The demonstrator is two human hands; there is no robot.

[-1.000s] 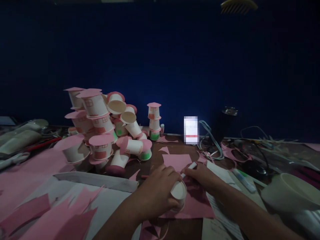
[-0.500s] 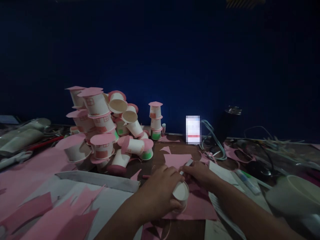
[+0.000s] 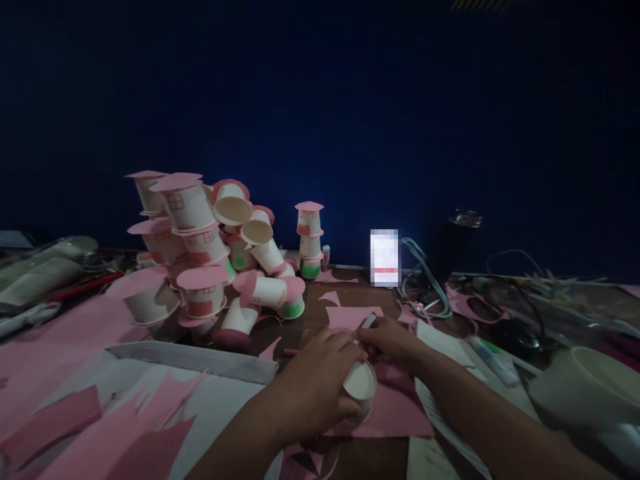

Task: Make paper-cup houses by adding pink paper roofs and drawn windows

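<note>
My left hand point(image 3: 317, 383) is closed around a white paper cup point(image 3: 360, 382), which stands with its round flat end up on a sheet of pink paper point(image 3: 397, 407). In the fingers of my right hand point(image 3: 393, 341) is a slim whitish pen point(image 3: 369, 321), slanting up above the far side of the cup. Its tip is hidden behind my left fingers. A smaller pink paper piece point(image 3: 353, 317) lies just beyond both hands.
Several cups with pink paper roofs point(image 3: 203, 287) are heaped at the left, beside a small cup tower point(image 3: 310, 240). Pink scraps point(image 3: 150, 427) cover the near left. A blurred bright screen point(image 3: 385, 259), cable point(image 3: 425, 267), dark bottle point(image 3: 453, 247) and large pale cup point(image 3: 585, 387) stand rightward.
My right hand and the pen have shifted slightly left, closer to the left hand. The cup stays in my left hand; the whole view has drifted a little.
</note>
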